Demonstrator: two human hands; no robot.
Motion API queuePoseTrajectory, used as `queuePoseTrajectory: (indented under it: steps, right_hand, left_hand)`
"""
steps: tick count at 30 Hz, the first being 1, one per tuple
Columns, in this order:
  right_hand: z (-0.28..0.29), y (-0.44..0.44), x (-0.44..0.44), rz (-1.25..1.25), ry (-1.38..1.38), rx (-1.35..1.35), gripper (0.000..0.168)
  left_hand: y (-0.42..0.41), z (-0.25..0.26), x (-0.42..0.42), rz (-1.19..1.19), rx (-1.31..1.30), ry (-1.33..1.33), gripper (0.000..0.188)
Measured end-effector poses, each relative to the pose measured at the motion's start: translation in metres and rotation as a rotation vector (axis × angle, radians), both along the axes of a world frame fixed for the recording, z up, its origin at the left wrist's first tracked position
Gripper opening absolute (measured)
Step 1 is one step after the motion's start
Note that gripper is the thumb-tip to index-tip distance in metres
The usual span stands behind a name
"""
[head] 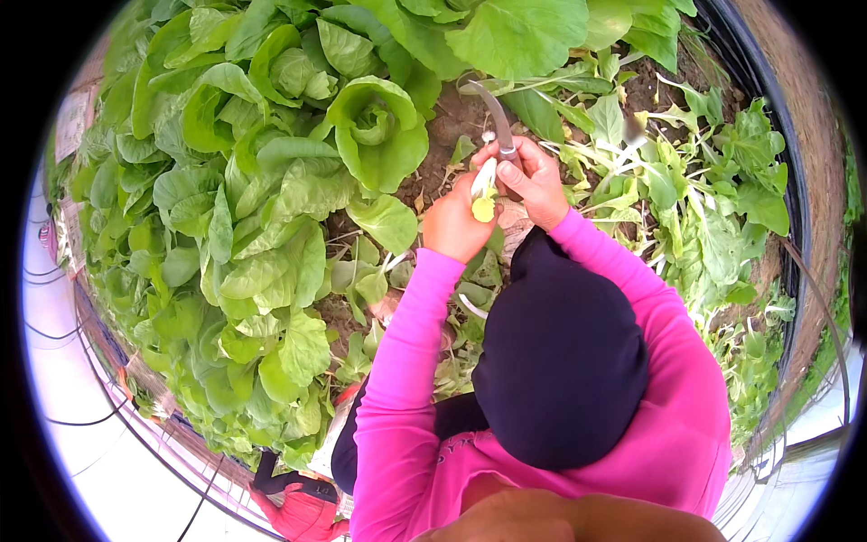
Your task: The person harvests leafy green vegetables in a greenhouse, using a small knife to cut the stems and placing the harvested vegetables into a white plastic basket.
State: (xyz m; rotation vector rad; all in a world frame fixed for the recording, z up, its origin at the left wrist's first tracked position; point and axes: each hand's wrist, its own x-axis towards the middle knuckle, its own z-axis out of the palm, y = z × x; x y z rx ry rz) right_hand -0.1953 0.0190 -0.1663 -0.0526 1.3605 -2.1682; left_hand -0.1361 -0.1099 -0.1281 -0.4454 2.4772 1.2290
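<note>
My right hand (535,177) grips the handle of a harvesting knife with a curved, sickle-like blade (500,118). The blade points away from me, above bare soil. Close beside it, my left hand (455,220) is closed around a small leaf (483,203) with a white stalk and a yellow tip. Both hands meet in front of my knee, so some fingers are hidden. A light-green leafy head (374,129) grows just left of the hands, its leaves curled around the centre. Whether the blade touches the leaf cannot be seen.
Dense leafy vegetables (257,210) fill the left side. Loose trimmed leaves (667,183) litter the soil at right. Black edging (779,101) borders the bed. A person in a red top (301,511) is at the lower left. My dark-trousered knee (562,359) rises below my hands.
</note>
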Motion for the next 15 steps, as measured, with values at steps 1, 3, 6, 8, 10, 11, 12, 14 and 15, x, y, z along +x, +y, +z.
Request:
queuePoseTrajectory:
  steps: [1, 3, 6, 8, 10, 11, 12, 14, 15]
  right_hand:
    - [-0.009, 0.008, -0.001, -0.013, -0.013, 0.097, 0.03]
    - [-0.035, 0.024, 0.004, -0.035, -0.032, 0.257, 0.038]
    - [-0.061, 0.025, 0.02, -0.013, -0.08, 0.339, 0.039]
    - [-0.063, 0.02, 0.019, 0.124, -0.087, 0.438, 0.036]
    - [-0.077, 0.011, 0.014, 0.169, 0.11, 0.567, 0.035]
    - [-0.084, 0.005, 0.012, 0.192, 0.209, 0.63, 0.035]
    - [-0.083, -0.008, 0.008, 0.235, 0.109, 0.61, 0.032]
    - [-0.081, -0.029, -0.006, 0.31, 0.128, 0.691, 0.032]
    - [-0.081, -0.04, -0.013, 0.354, 0.14, 0.732, 0.031]
  left_hand:
    - [-0.001, 0.008, -0.008, -0.047, -0.094, -0.102, 0.042]
    - [-0.004, 0.02, -0.028, -0.152, -0.21, -0.108, 0.023]
    - [-0.029, 0.004, -0.047, -0.255, -0.535, 0.084, 0.019]
    - [-0.056, -0.011, -0.049, -0.18, -0.642, 0.116, 0.016]
    - [-0.083, -0.009, -0.049, -0.168, -0.703, 0.045, 0.018]
    - [-0.096, -0.01, -0.043, -0.204, -0.788, 0.135, 0.022]
    - [-0.11, -0.014, -0.033, -0.157, -0.79, 0.123, 0.023]
    - [-0.126, -0.017, -0.02, -0.133, -0.776, 0.139, 0.022]
    - [-0.13, -0.018, -0.014, -0.115, -0.768, 0.145, 0.022]
